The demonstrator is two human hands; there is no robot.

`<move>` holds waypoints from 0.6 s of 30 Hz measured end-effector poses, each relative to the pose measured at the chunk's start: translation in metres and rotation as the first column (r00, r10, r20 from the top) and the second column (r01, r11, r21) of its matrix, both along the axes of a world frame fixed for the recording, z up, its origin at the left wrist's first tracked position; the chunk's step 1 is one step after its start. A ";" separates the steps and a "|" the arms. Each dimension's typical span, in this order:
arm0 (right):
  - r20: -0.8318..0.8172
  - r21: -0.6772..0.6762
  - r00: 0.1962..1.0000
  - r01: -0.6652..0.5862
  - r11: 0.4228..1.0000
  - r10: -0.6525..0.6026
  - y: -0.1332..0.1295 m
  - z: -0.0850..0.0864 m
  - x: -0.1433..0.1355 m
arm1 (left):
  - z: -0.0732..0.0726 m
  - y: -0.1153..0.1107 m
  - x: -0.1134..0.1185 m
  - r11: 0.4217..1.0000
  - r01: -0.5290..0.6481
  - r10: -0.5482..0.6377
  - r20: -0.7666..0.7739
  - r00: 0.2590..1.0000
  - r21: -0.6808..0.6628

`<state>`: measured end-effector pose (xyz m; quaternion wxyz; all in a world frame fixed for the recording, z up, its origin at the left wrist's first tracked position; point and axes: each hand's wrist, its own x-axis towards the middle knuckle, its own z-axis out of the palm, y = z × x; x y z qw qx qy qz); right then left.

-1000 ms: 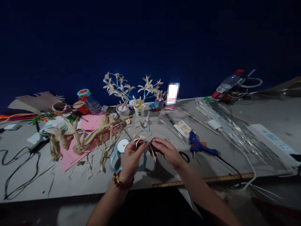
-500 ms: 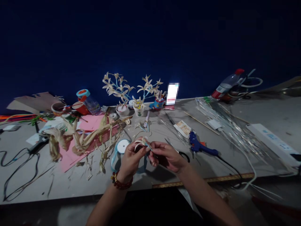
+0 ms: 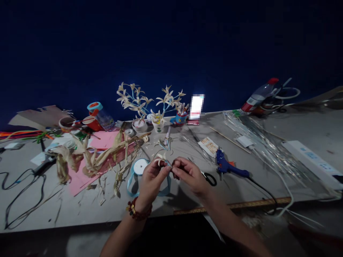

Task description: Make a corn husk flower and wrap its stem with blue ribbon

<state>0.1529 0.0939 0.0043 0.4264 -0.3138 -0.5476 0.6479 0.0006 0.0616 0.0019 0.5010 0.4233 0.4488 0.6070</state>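
Between my hands is a small artificial flower (image 3: pixel 161 157) with pale, husk-like petals and a blue-wrapped stem. My left hand (image 3: pixel 153 178), with a beaded bracelet at the wrist, pinches it just below the petals. The fingertips of my right hand (image 3: pixel 189 175) are closed at the stem's lower end; exactly what lies between them is partly hidden. A roll of light blue ribbon (image 3: pixel 140 166) lies beside my left hand. Its loose ribbon (image 3: pixel 164 192) loops under the hands and rises toward the fingers. Scissors (image 3: pixel 210 179) with black handles lie just past my right hand.
Pale flower branches (image 3: pixel 134 96) stand in cups at the back. Dried husks (image 3: pixel 91 160) lie on pink paper (image 3: pixel 77 182) at left. To the right are a blue glue gun (image 3: pixel 230 167), thin wires (image 3: pixel 257 139), a power strip (image 3: pixel 312 160) and a tilted bottle (image 3: pixel 258 96).
The flower has turned slightly in my left fingers. My right fingers have curled and shifted a little, and more of the blue ribbon loop and scissors shows.
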 end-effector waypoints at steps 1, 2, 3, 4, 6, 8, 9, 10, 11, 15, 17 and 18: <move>0.049 0.056 0.999 0.021 0.998 -0.024 -0.001 0.001 0.000 | 0.000 0.000 0.000 1.000 -0.006 0.006 0.004 1.000 -0.017; 0.099 0.124 0.993 0.045 0.991 -0.057 -0.002 0.001 0.001 | 0.000 0.001 -0.001 0.999 -0.011 0.011 0.005 1.000 -0.030; 0.148 0.204 0.984 0.071 0.976 -0.102 -0.003 0.002 0.001 | 0.000 0.002 -0.001 0.999 -0.016 0.016 -0.003 1.000 -0.036; 0.191 0.291 0.969 0.097 0.952 -0.157 -0.004 0.003 0.001 | 0.001 0.002 -0.001 0.999 -0.022 0.021 -0.019 1.000 -0.036; 0.249 0.463 0.929 0.133 0.876 -0.273 -0.006 0.004 0.000 | 0.003 0.002 -0.001 0.999 -0.044 0.043 -0.047 0.998 -0.022; 0.276 0.600 0.887 0.141 0.787 -0.370 -0.008 0.005 -0.001 | 0.004 0.002 0.001 0.998 -0.065 0.064 -0.041 0.997 -0.020; 0.281 0.651 0.869 0.140 0.746 -0.408 -0.009 0.004 -0.002 | 0.005 0.001 0.003 0.997 -0.076 0.076 -0.021 0.997 -0.030; 0.278 0.696 0.853 0.139 0.705 -0.443 -0.009 0.003 -0.003 | 0.005 0.000 0.005 0.995 -0.089 0.089 0.009 0.996 -0.045; 0.273 0.734 0.839 0.136 0.666 -0.471 -0.010 0.002 -0.003 | 0.004 -0.001 0.007 0.993 -0.101 0.104 0.044 0.994 -0.059; 0.251 0.851 0.791 0.094 0.517 -0.558 -0.010 -0.003 -0.005 | -0.003 -0.004 0.014 0.987 -0.137 0.151 0.188 0.970 -0.086; 0.246 0.886 0.770 0.068 0.459 -0.589 -0.010 -0.004 -0.006 | -0.006 -0.005 0.015 0.984 -0.159 0.171 0.186 0.968 -0.081; 0.244 0.892 0.768 0.062 0.448 -0.592 -0.011 -0.004 -0.006 | -0.007 -0.005 0.015 0.982 -0.176 0.184 0.163 0.969 -0.066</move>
